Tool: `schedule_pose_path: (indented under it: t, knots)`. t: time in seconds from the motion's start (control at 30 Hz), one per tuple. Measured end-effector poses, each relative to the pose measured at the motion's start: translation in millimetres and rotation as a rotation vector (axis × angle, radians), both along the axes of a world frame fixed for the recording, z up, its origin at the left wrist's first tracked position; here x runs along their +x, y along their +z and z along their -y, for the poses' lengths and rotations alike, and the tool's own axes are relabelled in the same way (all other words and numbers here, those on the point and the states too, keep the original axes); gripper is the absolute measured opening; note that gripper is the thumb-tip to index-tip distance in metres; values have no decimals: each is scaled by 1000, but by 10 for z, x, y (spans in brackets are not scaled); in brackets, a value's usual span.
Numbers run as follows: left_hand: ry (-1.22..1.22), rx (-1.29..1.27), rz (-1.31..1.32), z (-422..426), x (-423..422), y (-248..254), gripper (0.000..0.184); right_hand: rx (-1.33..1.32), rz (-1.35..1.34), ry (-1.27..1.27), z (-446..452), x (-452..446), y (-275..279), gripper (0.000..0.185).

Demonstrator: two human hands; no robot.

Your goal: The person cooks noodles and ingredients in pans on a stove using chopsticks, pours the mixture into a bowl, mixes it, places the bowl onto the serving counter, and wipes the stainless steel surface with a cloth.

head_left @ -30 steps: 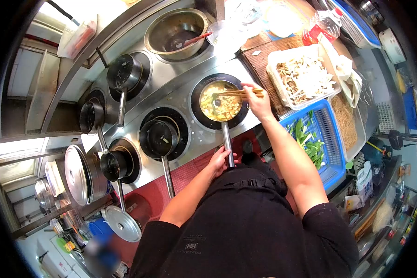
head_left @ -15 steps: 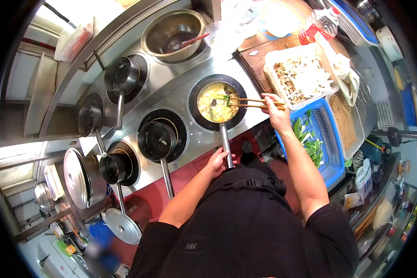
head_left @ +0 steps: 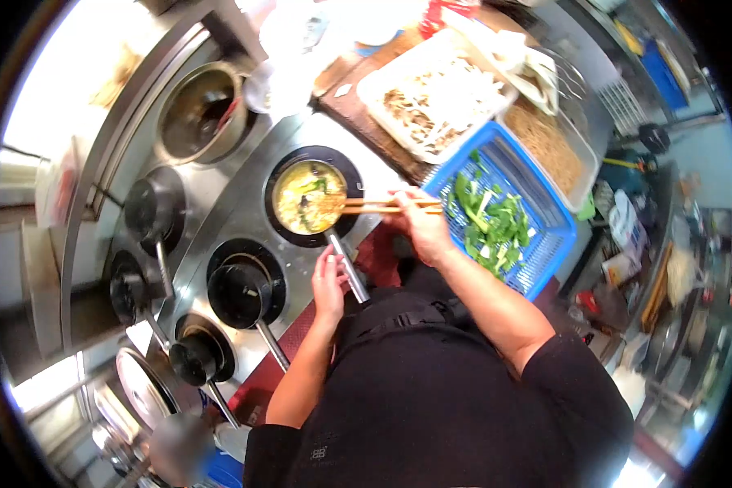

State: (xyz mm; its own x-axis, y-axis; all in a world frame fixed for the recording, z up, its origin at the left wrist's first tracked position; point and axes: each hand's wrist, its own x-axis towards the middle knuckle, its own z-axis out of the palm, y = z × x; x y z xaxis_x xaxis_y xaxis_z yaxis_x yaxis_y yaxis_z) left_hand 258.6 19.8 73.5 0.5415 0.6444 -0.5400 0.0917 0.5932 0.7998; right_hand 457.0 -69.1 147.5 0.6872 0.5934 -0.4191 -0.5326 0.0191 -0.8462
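Right grip closed on chopsticks at pan of yellow food, left grip half open by handle.

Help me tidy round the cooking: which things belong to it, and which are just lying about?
In the job:
- pan
- chopsticks in the right hand
- probably the greens and noodles

Seemingly just lying about:
- steel bowl
- cloth
- pot beside the pan
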Motion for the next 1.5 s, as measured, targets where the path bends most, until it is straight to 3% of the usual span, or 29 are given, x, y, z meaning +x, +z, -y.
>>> schedule_pose_path:
  t: [0.07, 0.17, 0.27, 0.33, 0.57, 0.73, 0.8, 0.83, 0.87, 1.07, 1.2, 1.27, 1.33, 1.4, 1.47, 1.5]
  knots:
    - [-130, 2, 155, 8, 122, 366, 50, 36, -98, 83, 57, -199, -11, 24]
    - [-114, -183, 345, 97, 408, 729, 57, 183, -374, 176, 147, -424, -19, 27]
    - [-31, -452, 434, 108, 465, 623, 50, 175, -404, 233, 283, -289, 116, 28]
    - [58, -481, 351, 98, 428, 489, 45, -37, -64, 215, 539, -40, -55, 31]
    - [71, -497, 295, 99, 316, 291, 41, -831, 587, -124, 1993, 1392, -744, 18]
    - [61, -488, 263, 144, 375, 306, 40, -1093, 704, 34, 2163, 1764, -1018, 27]
    - [76, -487, 240, 156, 397, 316, 39, -1188, 425, 137, 1883, 1684, -911, 36]
    - [74, -489, 239, 160, 406, 303, 39, -1200, 427, 139, 1822, 1679, -997, 38]
    - [73, -493, 238, 161, 403, 293, 40, -1205, 536, 79, 1781, 1656, -1093, 35]
    - [135, -496, 225, 185, 365, 273, 44, -947, 208, -74, 1829, 1752, -1015, 26]
    - [181, -524, 234, 170, 277, 165, 43, -640, 379, -334, 2037, 1896, -852, 22]
    - [192, -532, 244, 164, 247, 154, 43, -624, 709, -309, 2273, 2094, -1004, 29]
    - [215, -542, 256, 170, 221, 159, 42, -673, 850, -231, 2088, 1950, -382, 41]
    - [244, -533, 225, 172, 211, 178, 43, -560, 972, -255, 2033, 2015, -131, 49]
    - [275, -512, 239, 151, 182, 155, 43, -537, 1145, -246, 1740, 1872, 399, 47]
    - [283, -510, 229, 148, 177, 173, 43, -353, 1088, -243, 1538, 1851, 547, 46]
